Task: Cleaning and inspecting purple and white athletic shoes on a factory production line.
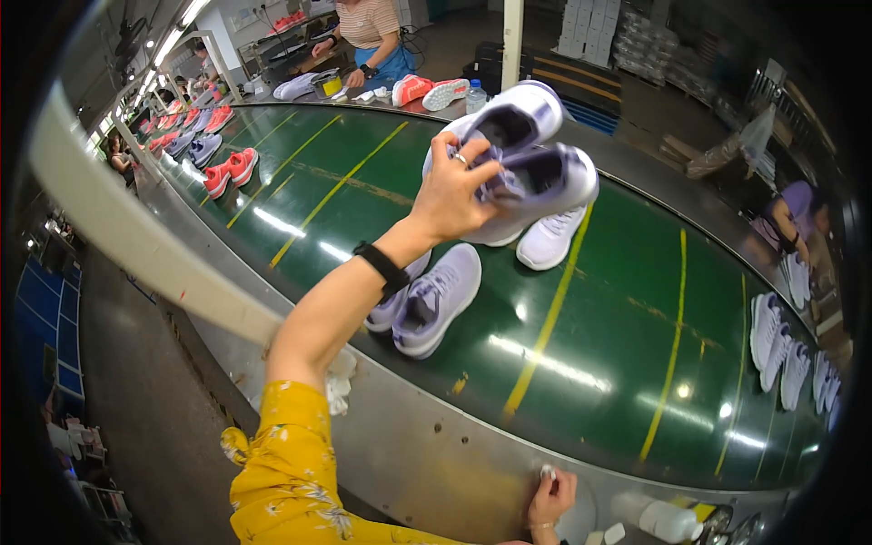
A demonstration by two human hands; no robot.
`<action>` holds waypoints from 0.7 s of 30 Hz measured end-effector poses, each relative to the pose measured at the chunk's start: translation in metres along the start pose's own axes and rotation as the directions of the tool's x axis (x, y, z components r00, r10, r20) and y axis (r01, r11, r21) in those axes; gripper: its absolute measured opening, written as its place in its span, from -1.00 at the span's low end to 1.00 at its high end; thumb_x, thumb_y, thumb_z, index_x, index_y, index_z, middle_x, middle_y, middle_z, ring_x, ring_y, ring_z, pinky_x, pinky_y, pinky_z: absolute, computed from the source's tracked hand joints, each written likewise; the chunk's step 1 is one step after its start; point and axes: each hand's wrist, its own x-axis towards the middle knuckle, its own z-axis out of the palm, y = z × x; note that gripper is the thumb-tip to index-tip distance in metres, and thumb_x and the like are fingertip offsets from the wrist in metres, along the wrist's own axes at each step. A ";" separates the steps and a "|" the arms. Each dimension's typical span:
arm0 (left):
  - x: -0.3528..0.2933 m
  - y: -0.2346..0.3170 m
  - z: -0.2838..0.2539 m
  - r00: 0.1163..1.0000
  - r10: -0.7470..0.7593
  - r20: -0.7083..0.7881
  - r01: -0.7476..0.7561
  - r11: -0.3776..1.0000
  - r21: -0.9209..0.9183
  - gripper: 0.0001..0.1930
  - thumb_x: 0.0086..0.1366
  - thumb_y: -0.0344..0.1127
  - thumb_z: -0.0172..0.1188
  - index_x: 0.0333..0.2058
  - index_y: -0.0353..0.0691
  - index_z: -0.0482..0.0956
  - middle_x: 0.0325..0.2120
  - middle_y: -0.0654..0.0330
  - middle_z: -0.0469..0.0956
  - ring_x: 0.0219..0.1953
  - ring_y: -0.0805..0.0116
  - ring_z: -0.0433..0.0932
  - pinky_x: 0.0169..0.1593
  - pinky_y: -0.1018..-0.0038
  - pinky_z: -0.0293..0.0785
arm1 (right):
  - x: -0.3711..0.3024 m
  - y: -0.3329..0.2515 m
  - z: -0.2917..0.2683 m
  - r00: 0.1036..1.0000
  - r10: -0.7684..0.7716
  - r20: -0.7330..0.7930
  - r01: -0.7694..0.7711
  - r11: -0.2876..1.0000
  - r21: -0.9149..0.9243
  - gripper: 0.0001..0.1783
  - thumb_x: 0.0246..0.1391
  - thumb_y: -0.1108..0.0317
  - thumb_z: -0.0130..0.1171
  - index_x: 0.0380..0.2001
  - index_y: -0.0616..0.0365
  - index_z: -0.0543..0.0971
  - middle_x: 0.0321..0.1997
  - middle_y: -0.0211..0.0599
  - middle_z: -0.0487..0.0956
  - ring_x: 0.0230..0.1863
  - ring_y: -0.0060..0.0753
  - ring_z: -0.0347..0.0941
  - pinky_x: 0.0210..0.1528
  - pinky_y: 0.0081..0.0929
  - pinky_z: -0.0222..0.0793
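At left, red shoes stand paired on the green belt, presumably keeping mates together, and a lavender pair sits beneath our forearm. Our left hand grasps two pale lavender shoes over the belt near their tongues, apparently so one hand carries both. Farther right, our right hand pinches a small white piece by the metal edge, well apart from the shoes.

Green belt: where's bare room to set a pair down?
Free on the green belt: from the white shoe near the held pair rightward to the far-right shoes; between the coral pair and left hand. Crowded: around the lavender pair, and among the far-left shoes.
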 end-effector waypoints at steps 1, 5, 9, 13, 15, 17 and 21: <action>-0.009 0.018 -0.025 0.988 0.156 0.015 -0.157 0.987 0.019 -0.51 -0.27 -0.25 0.54 -0.25 -0.04 0.63 0.06 0.18 0.42 0.13 -0.17 0.20 0.07 0.09 0.46 | 0.002 0.002 0.003 0.999 -0.036 -0.032 0.037 0.998 0.050 -0.93 0.10 0.50 0.22 -0.32 0.25 0.59 -0.39 -0.31 0.42 -0.47 -0.49 0.32 -0.47 -0.57 0.22; -0.068 0.114 -0.109 0.842 0.487 0.233 -0.493 0.869 -0.035 -0.67 -0.08 -0.38 0.35 -0.28 0.09 0.55 0.08 0.23 0.36 0.18 -0.24 0.21 0.09 0.07 0.53 | 0.002 0.011 -0.002 0.995 0.063 -0.078 -0.051 0.988 0.145 -0.93 0.13 0.49 0.22 -0.33 0.28 0.58 -0.40 -0.36 0.40 -0.42 -0.48 0.30 -0.38 -0.54 0.26; -0.153 0.192 -0.154 0.593 0.701 0.395 -0.698 0.693 -0.181 -0.83 0.14 -0.25 0.22 -0.27 0.18 0.52 0.10 0.30 0.34 0.21 -0.02 0.28 0.20 0.12 0.45 | 0.004 0.038 -0.014 0.925 0.379 -0.032 -0.302 0.785 0.541 -0.87 0.20 0.46 0.24 -0.23 0.30 0.61 -0.38 -0.48 0.38 -0.45 -0.68 0.29 -0.43 -0.64 0.26; -0.242 0.243 -0.183 0.278 0.589 0.759 -0.614 0.716 -0.331 -0.73 0.18 -0.29 0.15 -0.13 0.14 0.46 0.28 0.43 0.28 0.25 0.24 0.32 0.29 0.15 0.34 | -0.014 0.012 -0.063 0.927 0.357 0.114 -0.339 0.671 0.659 -0.86 0.22 0.44 0.23 -0.19 0.24 0.63 -0.36 -0.51 0.42 -0.55 -0.74 0.29 -0.56 -0.70 0.22; -0.252 0.276 -0.194 0.265 0.500 0.824 -0.523 0.793 -0.313 -0.78 0.19 -0.34 0.12 -0.17 0.09 0.51 0.36 0.48 0.19 0.26 0.26 0.31 0.32 0.14 0.28 | -0.034 0.012 -0.087 0.919 0.361 0.158 -0.366 0.635 0.681 -0.85 0.22 0.43 0.24 -0.17 0.22 0.64 -0.35 -0.52 0.44 -0.58 -0.76 0.28 -0.59 -0.72 0.21; -0.251 0.298 -0.194 0.398 0.319 0.860 -0.461 0.880 -0.114 -0.83 0.18 -0.34 0.13 -0.24 0.02 0.56 0.38 0.50 0.15 0.24 0.24 0.34 0.31 0.19 0.27 | -0.052 0.016 -0.108 0.914 0.337 0.226 -0.398 0.637 0.661 -0.79 0.25 0.40 0.21 -0.07 0.18 0.62 -0.46 -0.57 0.47 -0.59 -0.80 0.25 -0.60 -0.75 0.16; -0.249 0.341 -0.185 0.515 0.132 0.847 -0.230 0.973 -0.012 -0.76 0.06 -0.50 0.17 -0.24 -0.14 0.57 0.19 0.30 0.42 0.18 0.17 0.39 0.20 0.23 0.34 | -0.085 0.036 -0.135 0.894 0.313 0.321 -0.448 0.616 0.648 -0.80 0.25 0.44 0.19 -0.08 0.19 0.62 -0.43 -0.54 0.50 -0.58 -0.77 0.28 -0.58 -0.75 0.20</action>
